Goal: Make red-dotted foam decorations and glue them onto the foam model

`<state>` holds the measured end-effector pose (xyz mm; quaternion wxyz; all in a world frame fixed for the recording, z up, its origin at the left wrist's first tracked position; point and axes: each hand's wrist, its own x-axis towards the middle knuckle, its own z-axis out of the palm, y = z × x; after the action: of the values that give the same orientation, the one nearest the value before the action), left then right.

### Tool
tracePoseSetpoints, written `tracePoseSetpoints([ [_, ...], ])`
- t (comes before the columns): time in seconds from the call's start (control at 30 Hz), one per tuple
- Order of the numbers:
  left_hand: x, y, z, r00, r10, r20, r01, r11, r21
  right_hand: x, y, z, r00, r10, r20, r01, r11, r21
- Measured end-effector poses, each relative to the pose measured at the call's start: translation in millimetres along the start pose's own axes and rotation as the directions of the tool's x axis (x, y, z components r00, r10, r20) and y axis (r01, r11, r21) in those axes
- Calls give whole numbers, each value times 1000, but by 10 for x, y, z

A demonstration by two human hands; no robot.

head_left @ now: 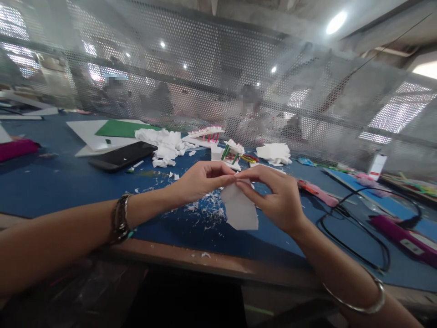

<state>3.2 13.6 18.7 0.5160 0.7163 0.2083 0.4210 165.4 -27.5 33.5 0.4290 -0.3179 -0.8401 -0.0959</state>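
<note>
White, irregular-edged, paper-like sheet point(241, 210) hangs over the flat blue surface point(68, 191), near its front edge, its top pinched narrowly by our left grip point(201, 183) and our right grip point(280, 196), fingertips almost meeting. We would do well to keep both pinches light and close, moving in small, even motions (thin material likely creases easily), near the tiny white scraps point(212, 210) scattered there.

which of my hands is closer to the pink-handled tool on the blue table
Right. Your right hand is just left of the pink-handled tool; your left hand is farther left.
</note>
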Motion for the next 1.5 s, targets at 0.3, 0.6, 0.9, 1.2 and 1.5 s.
tracePoseSetpoints([
  [0.3, 5, -23, 3, 999, 35, -20, -35, 999, 14, -8, 8, 11, 996, -85, 5, 85, 990, -116],
  [0.6, -2, -96, 18, 978, 200, -64, -191, 973, 127, -10, -1, 57, 972, 234, -15, -228, 957, 178],
  [0.9, -50, -59, -37, 862, 502, 72, -437, 664, 607, -18, 26, 76, 949, 308, 61, -314, 933, 174],
  [1.2, -41, -94, -40, 818, 561, 128, -450, 484, 751, -19, 41, 70, 949, 307, 68, -314, 937, 156],
  [1.5, -29, -38, -24, 909, 416, -7, -334, 739, 585, 33, 61, 73, 899, 427, 95, -430, 825, 367],
])
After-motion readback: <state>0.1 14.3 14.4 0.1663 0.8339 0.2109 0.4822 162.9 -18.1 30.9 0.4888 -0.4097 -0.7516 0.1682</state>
